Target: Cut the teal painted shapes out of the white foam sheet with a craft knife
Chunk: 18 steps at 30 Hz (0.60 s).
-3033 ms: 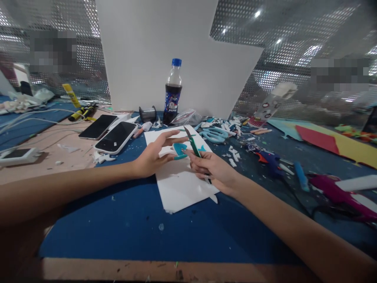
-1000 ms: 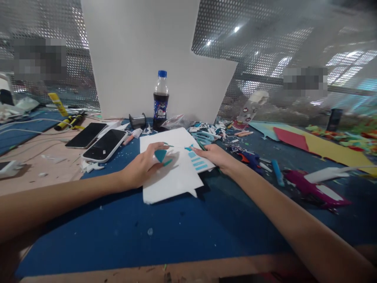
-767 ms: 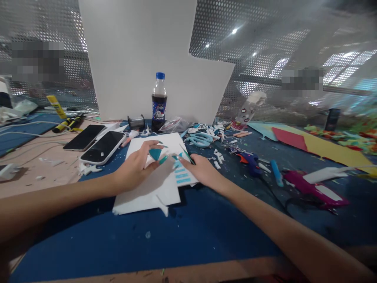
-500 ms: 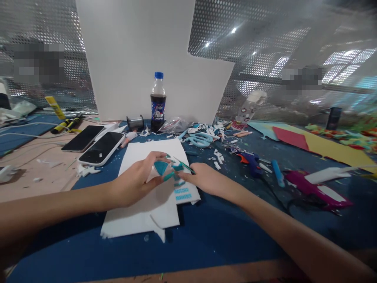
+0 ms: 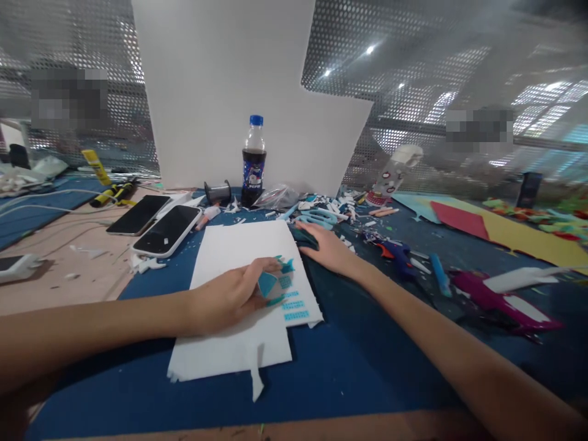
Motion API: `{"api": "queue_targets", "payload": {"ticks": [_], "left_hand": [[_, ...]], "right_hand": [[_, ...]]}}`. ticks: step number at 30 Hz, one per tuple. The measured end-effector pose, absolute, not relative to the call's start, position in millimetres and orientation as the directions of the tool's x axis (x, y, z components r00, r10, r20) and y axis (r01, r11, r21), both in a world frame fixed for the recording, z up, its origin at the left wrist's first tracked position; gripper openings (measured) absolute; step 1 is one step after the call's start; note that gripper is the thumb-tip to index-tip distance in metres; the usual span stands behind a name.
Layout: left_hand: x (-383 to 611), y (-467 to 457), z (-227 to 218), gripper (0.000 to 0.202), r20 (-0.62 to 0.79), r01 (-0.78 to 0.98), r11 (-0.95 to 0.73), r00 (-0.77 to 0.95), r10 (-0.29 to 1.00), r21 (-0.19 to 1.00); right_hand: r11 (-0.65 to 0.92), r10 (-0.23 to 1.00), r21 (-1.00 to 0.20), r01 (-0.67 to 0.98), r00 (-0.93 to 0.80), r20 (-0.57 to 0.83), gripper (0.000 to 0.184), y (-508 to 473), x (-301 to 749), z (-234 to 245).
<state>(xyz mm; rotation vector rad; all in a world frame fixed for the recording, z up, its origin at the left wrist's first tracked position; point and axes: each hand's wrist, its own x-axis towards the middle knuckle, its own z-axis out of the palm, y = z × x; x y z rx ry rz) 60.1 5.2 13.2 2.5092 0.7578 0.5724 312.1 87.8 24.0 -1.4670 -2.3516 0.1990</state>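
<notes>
The left hand (image 5: 229, 297) lies over a flat white sheet (image 5: 243, 242) with a smooth, matte face and an uneven outline. Its fingers curl narrowly around a small teal piece (image 5: 267, 283), flat and roughly triangular with a rounded edge; the thumb, with a long, pointed teal nail, is below it. So the teal piece sits in the left hand, just above the sheet. Beside the fingertips, rows of textured teal rectangles (image 5: 296, 305) run along the sheet's right side, and a thin white scrap with a pointed tail (image 5: 256, 376) juts past its near edge.

The right hand (image 5: 331, 250) is at the sheet's right edge, its thumb and forefinger parted around a slim dark-green object (image 5: 304, 237). The object is blurred and partly hidden, so whether the fingers grip it cannot be told.

The desk (image 5: 349, 367) has a dark blue, speckled surface. Beyond the hands stand a clear plastic bottle of dark drink with a blue cap (image 5: 253, 174) and a spool of thin, shiny line (image 5: 218, 193). Light-blue looped handles (image 5: 316, 218) lie beside jagged white and blue offcuts. To the right rests a glossy magenta glue gun (image 5: 505, 303).
</notes>
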Motion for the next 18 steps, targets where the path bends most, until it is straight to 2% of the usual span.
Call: {"api": "queue_targets", "payload": {"ticks": [5, 11, 15, 18], "left_hand": [[59.9, 5.4, 7.5, 0.049, 0.322, 0.373, -0.833, 0.795, 0.514, 0.408], [55.0, 17.1, 6.6, 0.047, 0.281, 0.434, -0.796, 0.772, 0.57, 0.421], [48.8, 29.7, 8.0, 0.048, 0.221, 0.449, -0.79, 0.793, 0.567, 0.417], [45.7, 36.6, 9.0, 0.044, 0.202, 0.414, -0.8, 0.821, 0.534, 0.435]], "right_hand": [[0.326, 0.926, -0.265, 0.908, -0.249, 0.285, 0.035, 88.0, 301.6, 15.9], [0.124, 0.95, -0.243, 0.962, -0.044, 0.31, 0.013, 87.7, 312.4, 23.0], [0.05, 0.954, -0.279, 0.959, 0.037, 0.298, 0.009, 88.0, 321.2, 27.5], [0.055, 0.954, -0.345, 0.937, 0.053, 0.294, 0.017, 84.1, 319.4, 29.6]]}}
